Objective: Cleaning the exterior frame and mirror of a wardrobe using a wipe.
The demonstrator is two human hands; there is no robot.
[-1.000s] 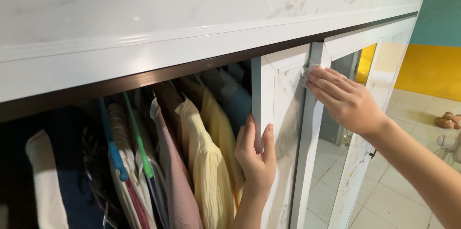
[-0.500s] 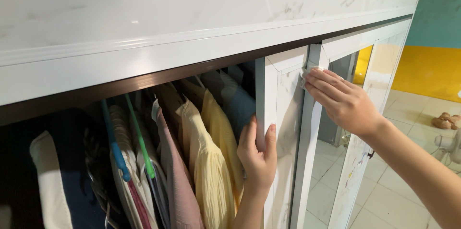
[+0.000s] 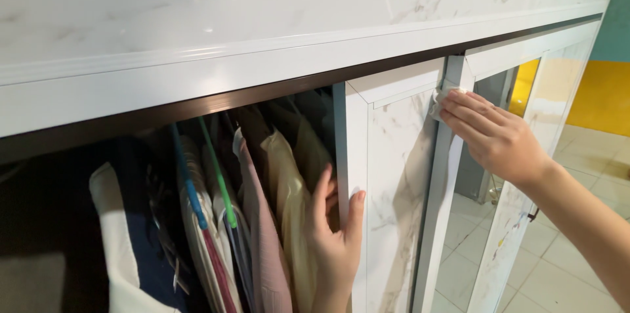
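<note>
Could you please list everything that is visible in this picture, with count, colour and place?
wardrobe: one, white marbled, fills the upper frame
sliding door: one, white marbled, centre
mirrored door: one, white frame, right of centre
hanging clothes: several, cream, pink, navy, white, inside the open left part
hangers: at least two, blue and green, among the clothes
cloth: one, white, small, on the door frame
floor tiles: white, lower right
wall: yellow and teal, far right
left hand: grips the sliding door's edge
right hand: presses the cloth on the frame
</note>
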